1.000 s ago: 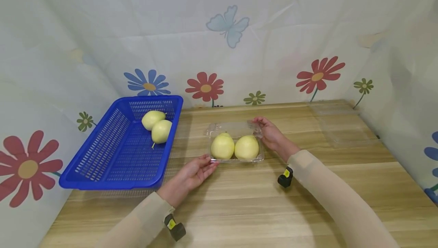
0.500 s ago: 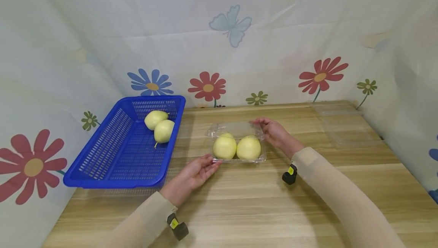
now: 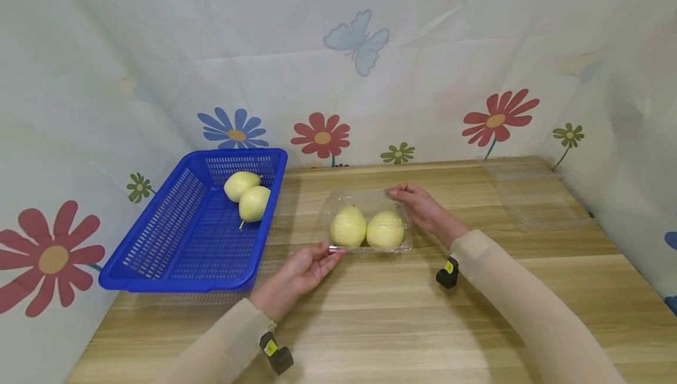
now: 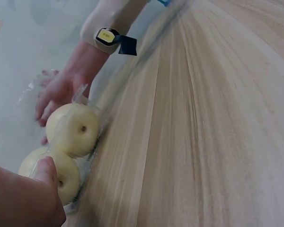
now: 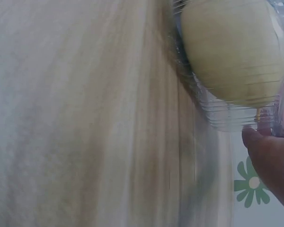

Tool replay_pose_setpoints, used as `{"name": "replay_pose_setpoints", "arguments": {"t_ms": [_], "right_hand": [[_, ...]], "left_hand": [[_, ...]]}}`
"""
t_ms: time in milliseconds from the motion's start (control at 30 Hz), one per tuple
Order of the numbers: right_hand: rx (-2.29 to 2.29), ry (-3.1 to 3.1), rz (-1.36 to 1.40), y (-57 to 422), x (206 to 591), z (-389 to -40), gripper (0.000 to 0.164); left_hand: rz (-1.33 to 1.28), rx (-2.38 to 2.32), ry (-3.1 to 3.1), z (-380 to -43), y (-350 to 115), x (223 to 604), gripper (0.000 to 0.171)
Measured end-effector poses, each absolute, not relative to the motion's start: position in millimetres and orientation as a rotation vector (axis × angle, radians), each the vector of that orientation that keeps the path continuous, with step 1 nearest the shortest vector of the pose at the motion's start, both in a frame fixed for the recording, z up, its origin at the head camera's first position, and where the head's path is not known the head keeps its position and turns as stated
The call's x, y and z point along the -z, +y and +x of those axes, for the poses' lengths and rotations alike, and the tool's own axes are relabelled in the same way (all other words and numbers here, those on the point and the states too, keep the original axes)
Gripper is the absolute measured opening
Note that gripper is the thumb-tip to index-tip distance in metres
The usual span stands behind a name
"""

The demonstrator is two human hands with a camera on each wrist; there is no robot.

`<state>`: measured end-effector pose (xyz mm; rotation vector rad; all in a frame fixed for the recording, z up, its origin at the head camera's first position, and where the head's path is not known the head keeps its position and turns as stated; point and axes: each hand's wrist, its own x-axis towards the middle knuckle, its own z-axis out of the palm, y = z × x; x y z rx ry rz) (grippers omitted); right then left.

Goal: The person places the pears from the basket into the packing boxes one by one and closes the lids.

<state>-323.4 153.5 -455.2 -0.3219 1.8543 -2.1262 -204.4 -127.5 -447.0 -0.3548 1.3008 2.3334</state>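
Observation:
A clear plastic clamshell box (image 3: 370, 197) with two pale yellow-green pears, one on the left (image 3: 347, 228) and one on the right (image 3: 385, 230), is between my hands over the wooden table. My left hand (image 3: 301, 272) holds its front left corner, thumb on top and fingers below. At the back right corner, my right hand (image 3: 423, 207) pinches the plastic edge between thumb and fingers. In the left wrist view the rounded bottom ends of both pears (image 4: 78, 128) face out. The right wrist view has one pear (image 5: 234, 52) close up behind ridged plastic.
A blue slotted basket (image 3: 174, 286) stands on the left with two more pears (image 3: 254, 203) at its right side. Clear plastic packaging (image 3: 534, 196) lies at the table's back right. A floral cloth (image 3: 423, 78) hangs around the table (image 3: 402, 325).
The box's clear lid now lies lower over the pears, and more of the pears' length shows. Both hands keep their grip, almost still. The head view has shifted slightly.

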Motion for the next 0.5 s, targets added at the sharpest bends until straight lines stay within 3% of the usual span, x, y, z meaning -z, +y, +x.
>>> {"name": "replay_pose_setpoints", "arguments": {"t_ms": [367,500], "right_hand": [[1.970,1.893,-0.311,161.3,453.8,-323.5,0.019],[1.957,1.896,-0.308,162.2,453.5,-323.4,0.018]], "left_hand": [[-0.413,-2.342,1.322,-205.7,-126.6,445.0,0.026],[-0.428,-2.312,1.358,-207.1,-126.1,443.9,0.021]]}}
